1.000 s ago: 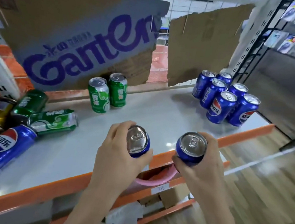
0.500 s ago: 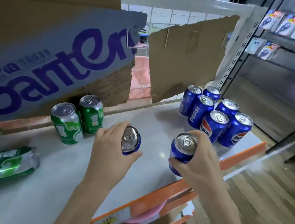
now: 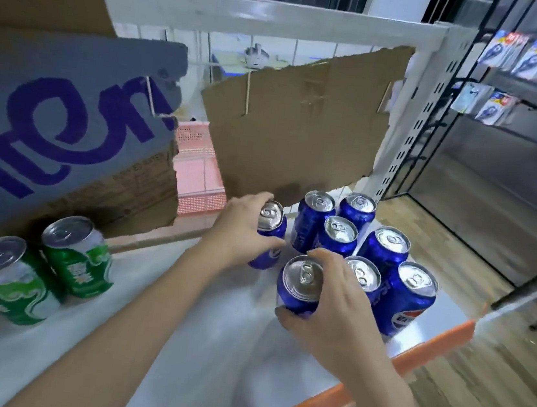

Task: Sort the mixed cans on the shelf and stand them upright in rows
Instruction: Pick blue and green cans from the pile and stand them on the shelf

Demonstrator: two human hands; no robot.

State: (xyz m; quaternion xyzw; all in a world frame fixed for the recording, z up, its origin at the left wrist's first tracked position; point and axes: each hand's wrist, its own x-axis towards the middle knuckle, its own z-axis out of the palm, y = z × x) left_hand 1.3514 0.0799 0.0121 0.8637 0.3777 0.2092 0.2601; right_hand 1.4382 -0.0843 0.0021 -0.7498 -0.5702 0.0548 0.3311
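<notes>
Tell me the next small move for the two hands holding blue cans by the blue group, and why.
Probably set both cans down upright against the group. The left hand grips a blue can beside the rear standing blue cans; the right hand grips another blue can beside the front ones, extending the rows. The green cans stand apart to the left.

A white shelf [image 3: 214, 359] with an orange front edge carries upright blue cans [image 3: 386, 248] and green cans [image 3: 77, 257].

We have carried both gripped cans to the blue cluster [image 3: 386, 248]: left hand [image 3: 240, 230] sets its can [image 3: 270, 234] at the cluster's left, right hand [image 3: 339, 306] its can [image 3: 301, 285] at the cluster's front-left.
</notes>
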